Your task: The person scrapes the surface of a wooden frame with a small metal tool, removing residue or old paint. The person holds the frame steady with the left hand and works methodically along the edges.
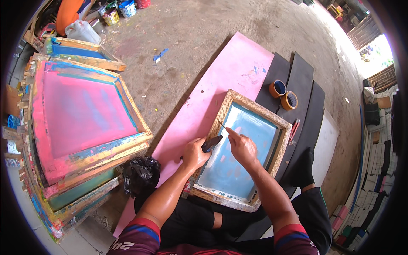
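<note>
A wooden-framed printing screen [280, 154] with pale blue mesh lies in front of me, tilted, its near end at my legs. My left hand [196, 154] is closed round a dark, narrow, block-like object [211, 143] over the frame's left side; its kind I cannot make out. Above the mesh, my right hand [243, 148] pinches a thin dark stick [222, 125] whose tip points toward the frame's upper left side. Whether that tip touches the frame is not clear.
Under the screen are a pink board [225, 63] and black boards [302, 70]. Two tape rolls [278, 88] and a red-handled cutter [294, 131] lie to the right. Stacked frames with a pink screen [85, 114] stand left, beside a black plastic bag [141, 173]. Paint buckets [127, 8] sit far left.
</note>
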Motion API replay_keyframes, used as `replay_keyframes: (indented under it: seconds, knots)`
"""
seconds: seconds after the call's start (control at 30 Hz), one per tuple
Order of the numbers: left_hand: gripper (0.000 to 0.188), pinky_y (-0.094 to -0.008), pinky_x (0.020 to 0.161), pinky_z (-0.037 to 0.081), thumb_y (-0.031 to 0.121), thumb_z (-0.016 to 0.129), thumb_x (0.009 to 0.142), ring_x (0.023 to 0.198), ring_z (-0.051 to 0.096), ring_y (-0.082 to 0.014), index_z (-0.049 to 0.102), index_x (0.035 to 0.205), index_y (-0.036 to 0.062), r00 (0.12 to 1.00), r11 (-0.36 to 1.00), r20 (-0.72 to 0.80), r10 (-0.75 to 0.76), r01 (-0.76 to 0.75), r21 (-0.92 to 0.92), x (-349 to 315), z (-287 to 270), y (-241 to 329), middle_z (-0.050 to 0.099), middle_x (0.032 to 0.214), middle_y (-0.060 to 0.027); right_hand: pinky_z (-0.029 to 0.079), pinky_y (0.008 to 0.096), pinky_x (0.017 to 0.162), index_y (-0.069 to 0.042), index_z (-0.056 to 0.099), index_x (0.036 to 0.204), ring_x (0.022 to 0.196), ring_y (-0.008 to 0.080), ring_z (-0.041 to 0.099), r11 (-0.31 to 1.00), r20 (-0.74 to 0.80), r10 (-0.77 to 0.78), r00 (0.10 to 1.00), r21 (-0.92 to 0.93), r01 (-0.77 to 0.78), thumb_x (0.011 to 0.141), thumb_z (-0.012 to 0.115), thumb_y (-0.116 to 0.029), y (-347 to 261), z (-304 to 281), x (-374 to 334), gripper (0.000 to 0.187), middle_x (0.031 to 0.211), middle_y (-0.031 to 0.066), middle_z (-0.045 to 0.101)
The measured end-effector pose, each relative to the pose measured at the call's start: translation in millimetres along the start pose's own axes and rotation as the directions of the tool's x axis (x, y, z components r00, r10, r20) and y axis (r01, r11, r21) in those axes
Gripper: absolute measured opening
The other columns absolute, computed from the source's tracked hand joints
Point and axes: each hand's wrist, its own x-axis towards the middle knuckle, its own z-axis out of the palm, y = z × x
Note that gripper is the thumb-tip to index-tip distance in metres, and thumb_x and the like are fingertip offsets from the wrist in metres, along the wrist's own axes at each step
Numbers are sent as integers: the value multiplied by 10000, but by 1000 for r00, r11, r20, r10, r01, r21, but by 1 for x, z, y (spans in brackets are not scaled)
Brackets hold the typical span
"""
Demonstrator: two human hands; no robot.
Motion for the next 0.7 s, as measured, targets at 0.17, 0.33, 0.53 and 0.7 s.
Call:
replay_keyframes:
  seconds: [0.17,0.33,0.53,0.7]
  knots:
    - [550,-472,864,609,142,910,784,962,777,-400,766,1278,-50,999,1000,42,-4,4,13,-1,-3,-2,785,1035,-212,617,538,718,-243,750,1435,781,426,780,988,57,67,996,-146,-58,1095,659,-253,-25,-6,0,352,836,215,755]
    - [530,-477,848,608,145,917,781,951,771,-421,763,1236,-77,999,998,17,30,-31,60,-2,0,-2,781,1026,-226,631,536,688,-256,697,1499,778,422,793,980,55,81,995,-187,-70,1081,628,-215,-27,11,-4,426,826,210,750]
    - [446,-513,812,595,143,894,766,893,752,-439,772,1158,-33,999,998,9,32,-32,50,-3,-2,-2,763,962,-226,615,550,715,-262,751,1440,778,440,775,956,56,47,997,-293,-29,1096,643,-252,-22,13,0,361,834,232,757]
    - [455,-501,815,600,153,894,775,913,764,-432,781,1181,-18,1000,999,5,31,-31,34,-1,-1,-3,771,977,-224,599,554,703,-253,750,1433,750,436,764,990,46,35,998,-138,-28,1089,660,-240,-19,-4,3,356,828,232,753]
